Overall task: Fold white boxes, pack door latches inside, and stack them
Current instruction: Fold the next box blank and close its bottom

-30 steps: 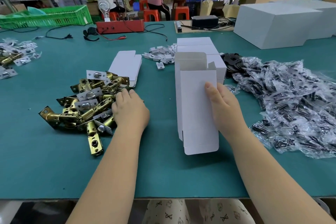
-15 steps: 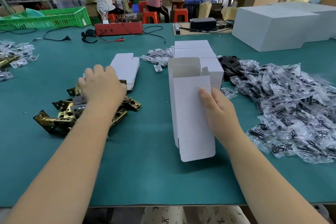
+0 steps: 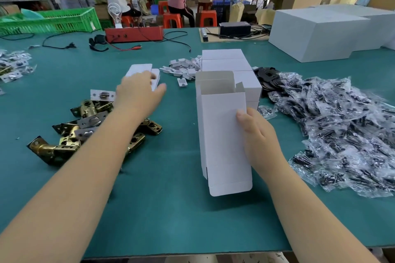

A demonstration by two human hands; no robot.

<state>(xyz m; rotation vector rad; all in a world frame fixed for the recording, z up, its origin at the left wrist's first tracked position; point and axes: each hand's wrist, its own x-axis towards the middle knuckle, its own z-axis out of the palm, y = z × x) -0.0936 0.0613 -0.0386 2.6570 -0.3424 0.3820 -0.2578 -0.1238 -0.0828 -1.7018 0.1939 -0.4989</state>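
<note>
Right hand (image 3: 259, 134) grips the open box (image 3: 222, 130); left hand (image 3: 139, 94), open, hovers over flat boxes (image 3: 139, 69).

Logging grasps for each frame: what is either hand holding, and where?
Right hand grips the open white box by its right side; left hand holds nothing.

Left arm: bare, stretched from the near left corner diagonally toward the far centre.
Left hand (image 3: 140, 92): back facing up, fingers straight and slightly spread, pointing far and right, blurred at the tips; nothing visibly held.
Right arm: bare, running from the near right corner toward the centre.
Right hand (image 3: 257, 136): back facing the camera, thumb laid flat on the near face of the tall white cardboard box (image 3: 222, 134), fingers wrapped behind its right side.
</note>
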